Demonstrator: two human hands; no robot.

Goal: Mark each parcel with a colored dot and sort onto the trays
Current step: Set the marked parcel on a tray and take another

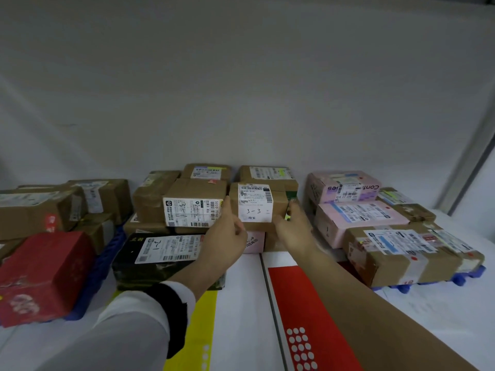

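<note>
**Parcel "3-3" gripped on top of the middle pile**

Parcel "3-3" [278,207], a small brown carton with a white label, sits on top of the middle stack against the white wall. The left hand [227,231] curls its fingers round the parcel's left side and the right hand [293,228] clasps its right side, so both hands grip it.

Touching its left face stands a brown box labelled "3-1" [192,207], which crowds the left hand. A small pink box [254,242] lies under the parcel. A black box marked "2-1" [150,261] lies in front, to the left, and another brown carton [267,175] lies behind.

Bare white table [241,290] shows below the hands. On it lie a yellow sticker sheet [203,317] and a red sticker sheet [308,303].

The left blue tray [93,285] holds a red box [45,274] and brown cartons. The right blue tray [455,277] holds a pink carton [359,218] with another behind it, and a taped brown carton [396,253]. What carries the middle pile cannot be seen.
</note>
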